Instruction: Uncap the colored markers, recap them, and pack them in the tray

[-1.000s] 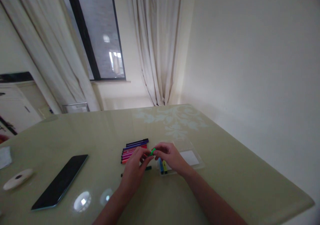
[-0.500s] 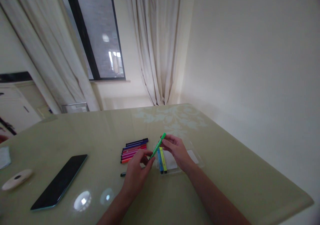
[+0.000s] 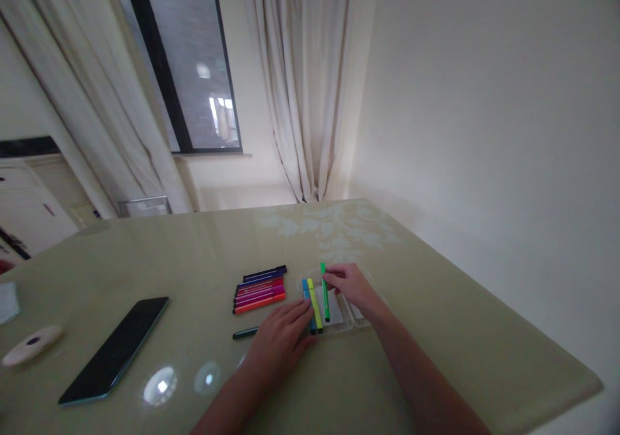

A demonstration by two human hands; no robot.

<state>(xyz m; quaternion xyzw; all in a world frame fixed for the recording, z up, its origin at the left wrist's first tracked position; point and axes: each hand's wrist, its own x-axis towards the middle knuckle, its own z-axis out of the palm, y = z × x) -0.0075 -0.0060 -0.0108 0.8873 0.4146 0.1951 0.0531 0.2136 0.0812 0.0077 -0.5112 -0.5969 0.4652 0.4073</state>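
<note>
My right hand (image 3: pixel 349 284) pinches the upper end of a bright green marker (image 3: pixel 325 296), which points toward me over a clear plastic case (image 3: pixel 345 325). Side by side in the case's left part lie a blue marker (image 3: pixel 306 289) and a yellow marker (image 3: pixel 315 306). Flat, with fingers stretched out, my left hand (image 3: pixel 283 328) rests at the case's left edge, its fingertips by the blue marker. A dark green marker (image 3: pixel 245 333) sticks out from behind this hand, partly hidden. Farther left, several orange, pink, red, purple and black markers (image 3: pixel 259 290) lie in a row.
A black tablet-like slab (image 3: pixel 116 348) lies on the table at left, near a whitish oval object (image 3: pixel 33 344) with a dark spot. The glossy table (image 3: pixel 194 261) reflects lights. A wall (image 3: pixel 484 131) runs along its right side; a curtain (image 3: pixel 305 86) hangs behind.
The green marker has come down and right, over the case, in my right hand. My left hand has let go of it, flattened, and moved to the case's left edge.
</note>
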